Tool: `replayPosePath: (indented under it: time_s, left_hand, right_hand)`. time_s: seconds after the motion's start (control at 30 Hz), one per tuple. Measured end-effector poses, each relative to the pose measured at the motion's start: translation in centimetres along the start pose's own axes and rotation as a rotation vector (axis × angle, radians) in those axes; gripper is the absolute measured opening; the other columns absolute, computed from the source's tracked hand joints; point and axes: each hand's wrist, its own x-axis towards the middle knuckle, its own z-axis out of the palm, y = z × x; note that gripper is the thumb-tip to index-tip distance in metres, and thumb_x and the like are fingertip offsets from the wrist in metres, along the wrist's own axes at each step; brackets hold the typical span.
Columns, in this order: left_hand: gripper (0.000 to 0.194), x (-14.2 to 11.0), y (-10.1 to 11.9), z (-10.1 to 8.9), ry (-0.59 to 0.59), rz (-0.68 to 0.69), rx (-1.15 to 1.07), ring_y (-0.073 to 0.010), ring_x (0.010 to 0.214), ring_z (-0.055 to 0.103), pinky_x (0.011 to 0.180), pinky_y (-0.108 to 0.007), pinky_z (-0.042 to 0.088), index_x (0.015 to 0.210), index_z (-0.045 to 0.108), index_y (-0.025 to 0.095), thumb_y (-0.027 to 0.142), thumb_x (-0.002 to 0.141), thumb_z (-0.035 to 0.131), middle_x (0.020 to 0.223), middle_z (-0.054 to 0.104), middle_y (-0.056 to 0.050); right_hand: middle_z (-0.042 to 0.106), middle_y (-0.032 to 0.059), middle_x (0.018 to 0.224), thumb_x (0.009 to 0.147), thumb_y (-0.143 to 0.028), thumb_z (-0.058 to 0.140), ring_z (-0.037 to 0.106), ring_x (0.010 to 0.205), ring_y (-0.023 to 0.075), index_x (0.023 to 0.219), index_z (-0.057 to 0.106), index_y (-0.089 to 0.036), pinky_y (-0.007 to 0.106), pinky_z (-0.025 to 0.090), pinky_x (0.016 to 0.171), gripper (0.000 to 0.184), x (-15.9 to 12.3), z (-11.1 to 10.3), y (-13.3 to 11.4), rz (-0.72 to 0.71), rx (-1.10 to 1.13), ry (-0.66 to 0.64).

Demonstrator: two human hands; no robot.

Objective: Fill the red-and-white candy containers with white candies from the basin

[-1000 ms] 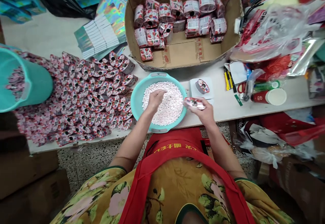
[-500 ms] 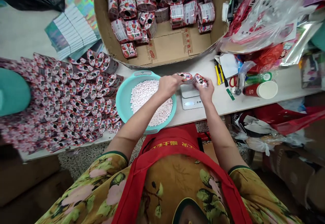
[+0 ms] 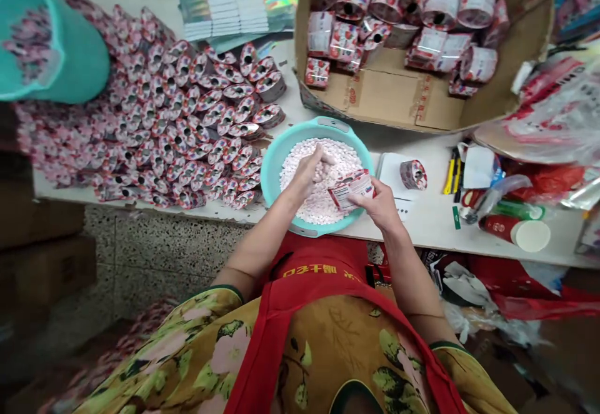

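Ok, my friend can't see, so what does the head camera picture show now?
A person's right hand holds a red-and-white printed packet over a turquoise basin of small pale-pink pellets, where the left hand also is. Another packet sits on a white scale at right; packet rows crowd the left, beside a cardboard box of bundles.

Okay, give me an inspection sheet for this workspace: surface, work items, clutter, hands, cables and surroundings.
Surface: white table, heavily loaded.
Work items: turquoise bowl of pale pellets; small scale, another packet at its right side; many upright wrappers at left; carton partly filled.
Clutter: yellow cutter, red cup, plastic bag at right.
Hands: left hand at the pellets, contents unclear; right hand holds a printed packet over the bowl.
Cables: nothing seen.
Surroundings: cardboard boxes, dim, lower left.
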Motion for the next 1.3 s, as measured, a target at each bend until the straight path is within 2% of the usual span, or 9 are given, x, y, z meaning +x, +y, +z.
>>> replayPosePath:
  time_s: [0.1, 0.17, 0.43, 0.63, 0.77, 0.87, 0.97, 1.07, 1.3]
  left_hand:
    - [0.071, 1.3, -1.2, -0.8, -0.088, -0.237, -0.175, -0.0120, 0.046, 0.055, 0.047, -0.024, 0.041, 0.070, 0.066, 0.015, 0.083, 0.082, 0.051, 0.056, 0.059, -0.004]
    - [0.071, 1.5, -2.1, -0.9, -0.112, -0.291, -0.207, -0.0140, 0.048, 0.058, 0.048, -0.026, 0.044, 0.071, 0.066, 0.014, 0.083, 0.081, 0.052, 0.057, 0.062, -0.005]
    - [0.031, 0.4, -2.1, -0.6, -0.034, -0.077, -0.145, -0.0064, 0.048, 0.051, 0.048, -0.020, 0.039, 0.065, 0.068, 0.010, 0.037, 0.081, 0.075, 0.061, 0.061, -0.001]
    - [0.035, 0.2, -0.6, -2.3, -0.194, -0.192, -0.182, -0.0019, 0.035, 0.032, 0.034, -0.017, 0.014, 0.074, 0.062, 0.014, 0.045, 0.081, 0.076, 0.052, 0.048, 0.005]
    - [0.035, 1.3, -0.4, -3.7, -0.127, -0.253, -0.138, -0.0018, 0.036, 0.040, 0.033, -0.015, 0.018, 0.077, 0.060, 0.014, 0.046, 0.086, 0.071, 0.062, 0.060, 0.000]
    - [0.031, 2.3, -0.8, -4.0, -0.128, -0.330, -0.093, -0.0020, 0.034, 0.038, 0.031, -0.014, 0.018, 0.074, 0.059, 0.014, 0.039, 0.092, 0.064, 0.057, 0.057, 0.000]
    - [0.025, 2.7, -1.1, -3.8, -0.122, -0.308, -0.092, -0.0018, 0.035, 0.039, 0.032, -0.013, 0.019, 0.078, 0.060, 0.015, 0.034, 0.094, 0.059, 0.062, 0.060, 0.000]
    - [0.022, 2.6, -1.2, -3.1, -0.116, -0.368, -0.018, -0.0025, 0.037, 0.041, 0.033, -0.013, 0.021, 0.079, 0.061, 0.014, 0.031, 0.094, 0.059, 0.061, 0.059, 0.000]
    - [0.023, 2.6, -0.4, -0.4, -0.170, -0.412, 0.054, -0.0039, 0.038, 0.040, 0.036, -0.015, 0.018, 0.077, 0.057, 0.016, 0.033, 0.091, 0.063, 0.056, 0.051, 0.003]
  right_hand:
    - [0.076, 0.0022, 0.082, 0.056, -0.051, 0.091, 0.069, 0.071, 0.0208, 0.094, 0.072, -0.018, 0.034, 0.060, 0.068, 0.054, 0.7, 1.3, 0.2, 0.087, -0.033, -0.011]
    - [0.076, 0.0020, 0.081, 0.057, -0.050, 0.090, 0.068, 0.068, 0.0203, 0.094, 0.072, -0.017, 0.034, 0.059, 0.065, 0.053, 0.9, 1.8, 0.4, 0.121, -0.064, -0.012]
    - [0.075, 0.0027, 0.089, 0.056, -0.046, 0.091, 0.068, 0.077, 0.0206, 0.100, 0.069, -0.018, 0.036, 0.059, 0.075, 0.057, 0.7, 1.8, 0.8, 0.063, -0.077, 0.002]
    - [0.075, 0.0027, 0.099, 0.050, -0.044, 0.095, 0.070, 0.091, 0.0227, 0.101, 0.063, -0.023, 0.037, 0.059, 0.088, 0.064, -0.8, 1.2, 1.8, 0.017, 0.110, -0.004]
    - [0.074, 0.0046, 0.101, 0.041, -0.043, 0.098, 0.071, 0.095, 0.0265, 0.102, 0.062, -0.024, 0.046, 0.059, 0.092, 0.073, -2.9, -1.7, 2.2, -0.069, 0.297, 0.158]
    - [0.071, 0.0075, 0.104, 0.047, -0.048, 0.093, 0.071, 0.101, 0.0297, 0.105, 0.060, -0.024, 0.054, 0.057, 0.094, 0.071, -4.7, -5.9, 2.7, -0.219, 0.262, 0.432]
    - [0.068, 0.0073, 0.105, 0.053, -0.045, 0.088, 0.069, 0.104, 0.0298, 0.108, 0.058, -0.024, 0.057, 0.054, 0.098, 0.066, -6.7, -10.5, 3.7, -0.375, 0.202, 0.696]
    - [0.067, 0.0057, 0.108, 0.055, -0.037, 0.086, 0.068, 0.105, 0.0274, 0.108, 0.058, -0.023, 0.057, 0.051, 0.104, 0.062, -8.6, -13.6, 5.1, -0.456, 0.242, 0.840]
    - [0.067, 0.0038, 0.102, 0.052, -0.028, 0.085, 0.069, 0.095, 0.0226, 0.101, 0.060, -0.020, 0.053, 0.053, 0.102, 0.055, -10.4, -14.4, 7.9, -0.352, 0.442, 0.948]
